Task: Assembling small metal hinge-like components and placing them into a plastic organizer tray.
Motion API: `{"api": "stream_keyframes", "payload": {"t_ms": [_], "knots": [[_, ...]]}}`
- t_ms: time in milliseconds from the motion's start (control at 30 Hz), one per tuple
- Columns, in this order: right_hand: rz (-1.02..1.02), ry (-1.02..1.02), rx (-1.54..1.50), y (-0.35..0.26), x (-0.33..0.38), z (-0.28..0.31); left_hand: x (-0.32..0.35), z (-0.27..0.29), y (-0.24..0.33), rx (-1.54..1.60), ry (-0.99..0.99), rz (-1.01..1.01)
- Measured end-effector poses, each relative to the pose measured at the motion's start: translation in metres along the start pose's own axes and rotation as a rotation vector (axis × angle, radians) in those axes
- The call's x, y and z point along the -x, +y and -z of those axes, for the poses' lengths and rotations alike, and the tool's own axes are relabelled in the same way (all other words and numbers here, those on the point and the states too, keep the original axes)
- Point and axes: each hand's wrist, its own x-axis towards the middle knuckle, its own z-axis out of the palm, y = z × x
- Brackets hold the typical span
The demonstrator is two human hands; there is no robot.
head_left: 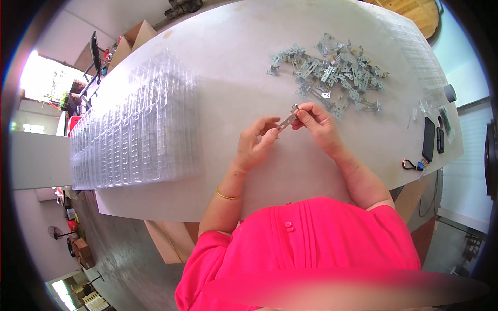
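Note:
Between my two hands, above the table, is a narrow metal bracket (287,123) with holes in it, tilted up to the right. My right hand (317,124) pinches its upper end between thumb and fingers. At the lower end, my left hand (258,140) has its thumb and fingers around the metal, and part of the piece is hidden there. Beyond my right hand lies a loose heap of similar metal brackets (342,72), some with small brass-coloured parts.
Stacked clear plastic trays (140,124) fill the left of the white table (228,67). More clear trays (415,46) stand at the far right. A dark phone (428,139), a slim black object (440,140) and a corded blue item (419,166) lie near the right edge.

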Motion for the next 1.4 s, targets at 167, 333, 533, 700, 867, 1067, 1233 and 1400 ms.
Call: {"api": "stream_keyframes", "payload": {"t_ms": [167,333,533,700,867,1067,1233,1400], "knots": [[0.020,-0.013,-0.015,0.001,0.000,0.000,-0.004,0.005,0.007,0.475,-0.290,0.386],[0.128,0.096,0.210,0.005,0.001,0.002,-0.002,-0.001,-0.006,0.431,-0.098,0.297],[0.129,0.008,0.482,-0.003,0.010,-0.011,-0.003,-0.007,-0.008,0.311,-0.019,0.213],[0.112,0.012,0.517,-0.001,0.009,-0.010,0.000,-0.010,-0.014,0.156,-0.033,0.105],[0.192,-0.079,0.575,-0.002,0.012,-0.013,-0.001,-0.012,-0.015,-0.087,-0.011,-0.050],[-0.012,-0.002,0.616,-0.008,0.012,-0.014,0.000,-0.018,-0.016,-0.244,-0.002,-0.172],[0.332,-0.063,0.589,0.006,0.009,-0.012,-0.001,-0.016,-0.017,-0.329,0.015,-0.244],[0.095,-0.079,0.587,-0.004,0.010,-0.009,-0.002,-0.011,-0.005,-0.187,0.187,0.069]]}}
